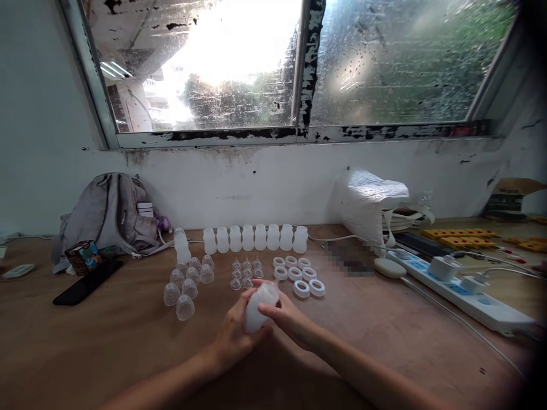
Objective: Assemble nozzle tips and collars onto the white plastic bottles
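Near the counter's [376, 336] back edge, eight milky-white waisted plastic bottles [248, 238]; leftward, one capped milky-white bottle [182, 249]. Toward the front edge, one clear-topped white bottle [256, 314], at least eight clear plastic domes [190, 288], eight visible clear plastic teats [247, 273], eight white plastic rings [294, 279].

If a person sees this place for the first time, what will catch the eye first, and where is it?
Probably the glaring window, across the top of the view. Next, at the lower middle, the left hand and the right hand hold a whitish bottle. Beyond them, a row of eight whitish bottles stands near the wall.
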Tool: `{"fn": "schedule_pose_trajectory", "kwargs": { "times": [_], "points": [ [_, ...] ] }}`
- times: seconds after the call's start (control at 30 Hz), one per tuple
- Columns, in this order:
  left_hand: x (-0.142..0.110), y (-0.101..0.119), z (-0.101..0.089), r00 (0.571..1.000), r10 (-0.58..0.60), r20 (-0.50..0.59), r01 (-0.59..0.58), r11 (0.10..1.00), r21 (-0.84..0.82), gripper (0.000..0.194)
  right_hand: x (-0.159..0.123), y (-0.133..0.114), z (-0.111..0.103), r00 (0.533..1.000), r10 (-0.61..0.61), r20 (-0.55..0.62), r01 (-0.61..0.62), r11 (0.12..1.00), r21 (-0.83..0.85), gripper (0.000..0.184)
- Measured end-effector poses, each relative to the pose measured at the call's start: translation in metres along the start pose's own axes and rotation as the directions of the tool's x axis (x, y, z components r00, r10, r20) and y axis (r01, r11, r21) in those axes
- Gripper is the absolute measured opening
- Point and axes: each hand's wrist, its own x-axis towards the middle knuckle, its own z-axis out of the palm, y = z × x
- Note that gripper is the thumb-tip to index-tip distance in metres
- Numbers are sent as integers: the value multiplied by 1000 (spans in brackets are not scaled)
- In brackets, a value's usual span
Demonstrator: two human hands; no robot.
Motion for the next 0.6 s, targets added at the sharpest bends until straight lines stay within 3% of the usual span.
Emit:
{"fn": "schedule_pose_trajectory", "kwargs": {
  "times": [0.1, 0.23, 0.37, 0.47, 0.6],
  "points": [
    [2, -9, -5, 999, -50, -6, 50, 997, -52, 67, 6, 12, -1, 998, -18, 63, 16, 1000, 27, 55],
    [-2, -18, -3, 991, -80, 111, 87, 994, -62, 70, 13, 20, -5, 997, -33, 63, 34, 999, -7, 51],
    [0, -21, -7, 984, 6, 180, -35, 988, 154, 58, 13, 19, -7, 999, -49, -19, 49, 999, -15, 50],
    [15, -29, -33, 986, 53, 160, -125, 867, 483, 45, 12, 16, -9, 997, -23, -71, 23, 1000, -7, 45],
    [38, -47, -86, 990, 85, -113, 40, 601, 798, 38, 12, 10, -12, 982, 45, -184, -51, 998, -28, 43]
  ]
}}
